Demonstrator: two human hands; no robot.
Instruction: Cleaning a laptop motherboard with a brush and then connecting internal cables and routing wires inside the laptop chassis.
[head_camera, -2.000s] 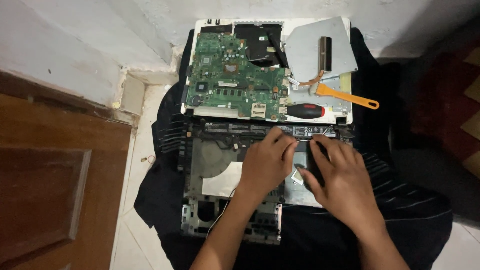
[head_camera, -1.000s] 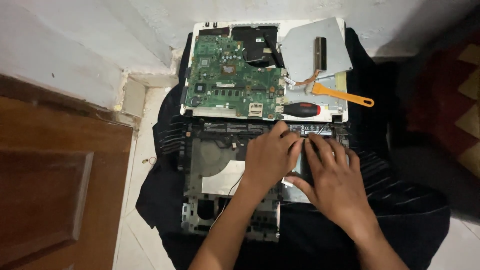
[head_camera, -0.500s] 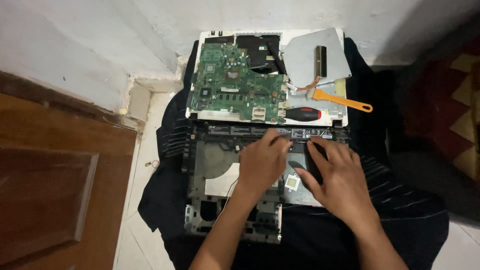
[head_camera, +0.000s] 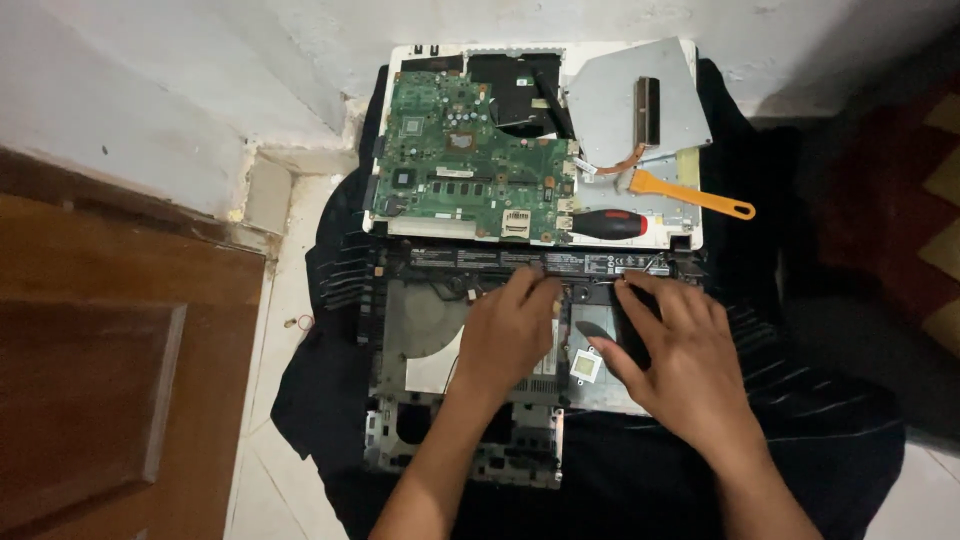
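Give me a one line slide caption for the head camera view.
Left hand and right hand rest inside an opened laptop base, with its green motherboard, a screwdriver and an orange pry tool set aside.

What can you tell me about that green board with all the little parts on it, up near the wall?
The green rectangular circuit board lies flat, face up, on a white laptop shell by the wall. Its surface carries small dark square chips, silvery connectors along the near edge and rows of tiny parts; a notch at its upper right opens onto a black part. It looks bare and removed from its case. A black-and-red-handled screwdriver lies just right of its near corner. Neither hand touches it.
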